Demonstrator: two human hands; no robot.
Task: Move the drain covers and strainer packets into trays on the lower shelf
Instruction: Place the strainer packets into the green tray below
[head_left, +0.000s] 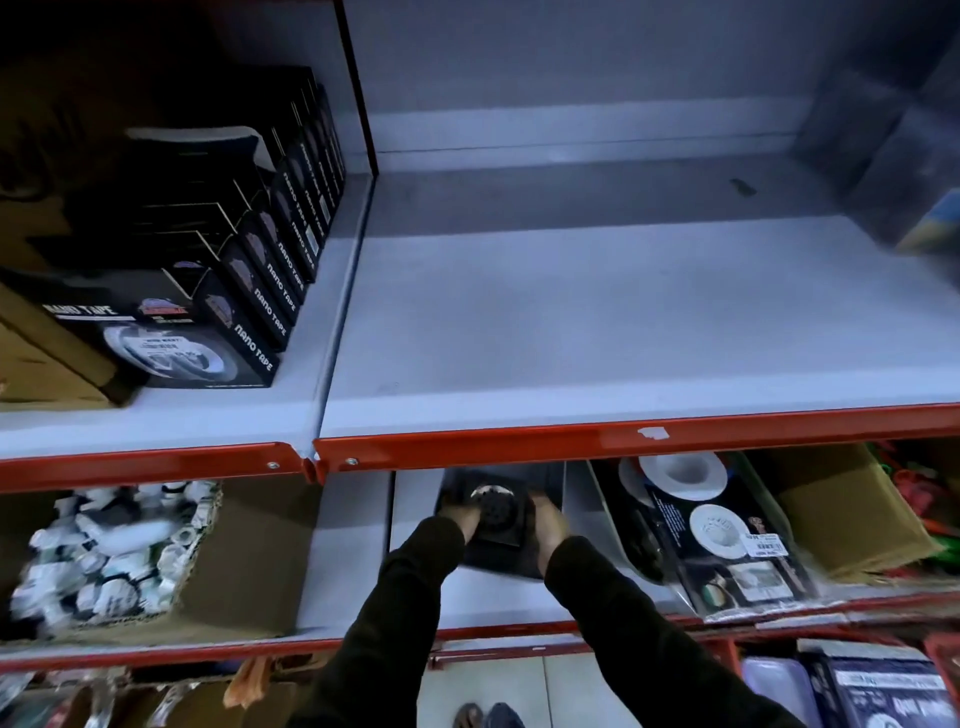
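Left hand (461, 514) and right hand (549, 519) are both gripping the black drain cover (498, 512) over the lower shelf (353, 525) tray (415, 512).

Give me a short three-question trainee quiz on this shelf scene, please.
1. True or false: both hands hold the black drain cover on the lower shelf.
2. Multiple choice: the strainer packets lie to which side of the drain cover? A) left B) right C) on the shelf above
3. Fill in: the black boxes on the upper shelf read "Nano ____".

Key:
1. True: the left hand and right hand grip its two sides.
2. B
3. Tape
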